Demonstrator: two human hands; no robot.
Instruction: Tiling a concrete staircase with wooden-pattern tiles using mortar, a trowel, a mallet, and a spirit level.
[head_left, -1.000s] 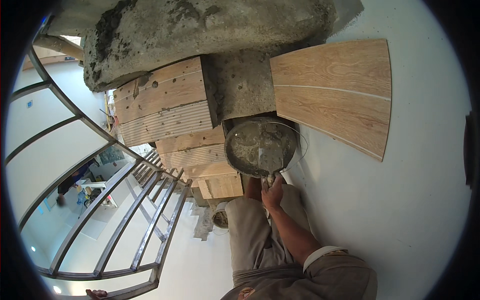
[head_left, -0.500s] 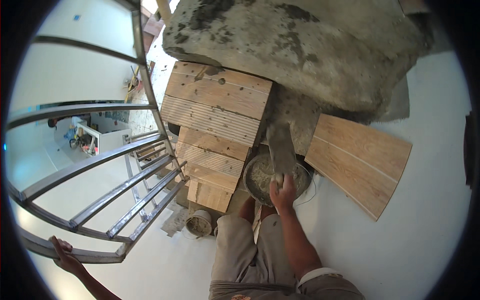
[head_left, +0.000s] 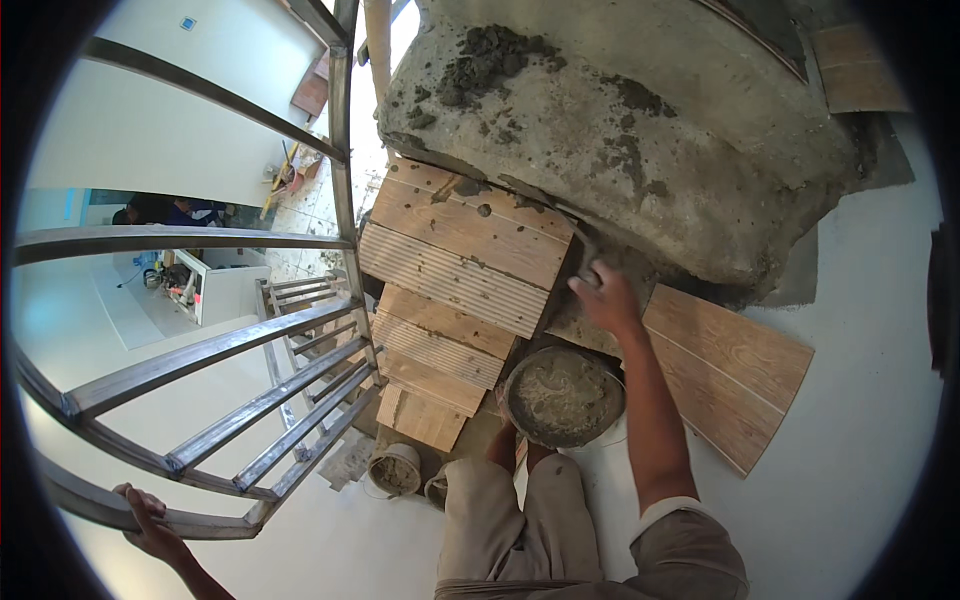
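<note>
My left hand [head_left: 148, 522] is closed around the bottom bar of a metal railing [head_left: 200, 525] at the lower left. My right hand [head_left: 607, 298] is closed on a trowel [head_left: 586, 243], whose blade shows thin and blurred beyond the knuckles. That hand is above the gap between the wood-look tiled steps [head_left: 470, 220] and a loose wood-look tile panel [head_left: 730, 365]. Just nearer to me, a round black tub [head_left: 563, 398] holds wet grey mortar. Ahead, a rough concrete slab [head_left: 600, 130] carries a heap of dark mortar [head_left: 490, 65] and scattered splashes.
A small bucket with mortar [head_left: 394, 470] stands left of my legs, near the foot of the steps. The white wall [head_left: 860, 330] runs along the right. Through the railing, a white cabinet [head_left: 215, 285] and people in the distance are visible.
My right hand has moved up and forward from the tub with the trowel, uncovering the mortar. The view has shifted, showing more of the slab. My left hand keeps hold of the railing.
</note>
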